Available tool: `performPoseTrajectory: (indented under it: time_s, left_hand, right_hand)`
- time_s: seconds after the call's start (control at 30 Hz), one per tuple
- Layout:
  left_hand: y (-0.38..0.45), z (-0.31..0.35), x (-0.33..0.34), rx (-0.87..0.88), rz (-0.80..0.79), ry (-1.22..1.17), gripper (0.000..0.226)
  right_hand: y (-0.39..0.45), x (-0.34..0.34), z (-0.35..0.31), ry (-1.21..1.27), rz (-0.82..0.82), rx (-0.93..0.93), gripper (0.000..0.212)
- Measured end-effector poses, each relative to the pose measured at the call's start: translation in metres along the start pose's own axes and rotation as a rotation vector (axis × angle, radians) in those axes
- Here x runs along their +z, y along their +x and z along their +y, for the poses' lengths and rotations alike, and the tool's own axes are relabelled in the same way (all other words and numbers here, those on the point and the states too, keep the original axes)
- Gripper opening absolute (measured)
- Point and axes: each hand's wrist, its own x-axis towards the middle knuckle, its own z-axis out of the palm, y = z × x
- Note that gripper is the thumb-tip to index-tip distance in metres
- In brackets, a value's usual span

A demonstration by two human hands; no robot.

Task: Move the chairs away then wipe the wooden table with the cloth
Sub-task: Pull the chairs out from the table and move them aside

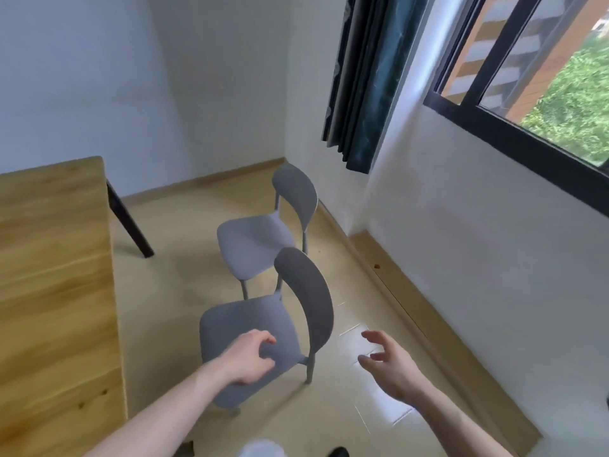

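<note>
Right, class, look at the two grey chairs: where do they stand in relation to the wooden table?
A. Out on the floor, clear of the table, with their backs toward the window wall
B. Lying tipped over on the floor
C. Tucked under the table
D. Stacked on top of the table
A: the near chair and the far chair stand upright on the floor, apart from the wooden table, backrests toward the window wall.
</note>
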Motion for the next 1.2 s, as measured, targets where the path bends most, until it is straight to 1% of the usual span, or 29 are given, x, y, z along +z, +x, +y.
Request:
performPoseTrajectory:
  time_s: [0.07,0.17,0.23,0.4,0.53,0.57,0.63,0.67,0.8,0.9,0.93,1.0,1.03,1.1,1.17,1.2]
  left_hand:
    - [0.004,-0.002,0.003,-0.057,0.046,-0.051,0.051]
    - [0.002,-0.002,0.009,-0.124,0.066,-0.096,0.050]
    - [0.006,-0.008,0.013,-0.180,0.076,-0.155,0.050]
    - [0.029,-0.022,0.012,-0.266,0.064,-0.206,0.053]
    - [0.050,-0.025,0.013,-0.314,0.035,-0.288,0.053]
    - [0.053,-0.024,0.014,-0.342,0.034,-0.319,0.053]
    - [0.057,-0.022,0.015,-0.370,0.031,-0.361,0.052]
    - [0.071,-0.024,0.018,-0.410,0.052,-0.437,0.051]
    - [0.090,-0.023,0.026,-0.502,0.073,-0.552,0.051]
    - [0.109,-0.008,0.041,-0.576,0.079,-0.654,0.044]
    - [0.116,-0.004,0.048,-0.596,0.085,-0.698,0.036]
    - [0.130,0.009,0.059,-0.639,0.090,-0.722,0.008]
    - [0.134,0.014,0.063,-0.662,0.069,-0.728,0.004]
    - [0.145,0.033,0.070,-0.708,0.027,-0.788,0.015]
    - [0.151,0.048,0.079,-0.772,-0.052,-0.828,0.016]
    - [0.156,0.052,0.089,-0.792,-0.066,-0.864,0.014]
  right_hand:
    - [0.035,-0.007,0.001,-0.058,-0.082,0.002,0.053]
    - [0.072,-0.006,-0.004,-0.160,-0.161,0.016,0.060]
    - [0.099,-0.004,-0.014,-0.184,-0.220,0.005,0.063]
    - [0.151,0.008,-0.045,-0.229,-0.291,-0.014,0.065]
    - [0.186,0.017,-0.058,-0.335,-0.318,-0.026,0.068]
    - [0.194,0.018,-0.061,-0.375,-0.326,-0.025,0.069]
    - [0.198,0.020,-0.065,-0.379,-0.347,0.008,0.071]
    - [0.222,0.021,-0.073,-0.436,-0.392,-0.017,0.072]
    - [0.254,0.025,-0.091,-0.502,-0.452,-0.036,0.079]
    - [0.286,0.026,-0.101,-0.570,-0.473,-0.065,0.072]
    - [0.297,0.026,-0.105,-0.597,-0.492,-0.079,0.071]
    - [0.317,0.023,-0.113,-0.656,-0.518,-0.081,0.076]
    - [0.324,0.023,-0.115,-0.673,-0.528,-0.075,0.079]
    - [0.346,0.019,-0.119,-0.728,-0.573,-0.082,0.084]
    - [0.363,0.017,-0.125,-0.773,-0.598,-0.058,0.087]
    - [0.371,0.018,-0.126,-0.791,-0.628,-0.049,0.087]
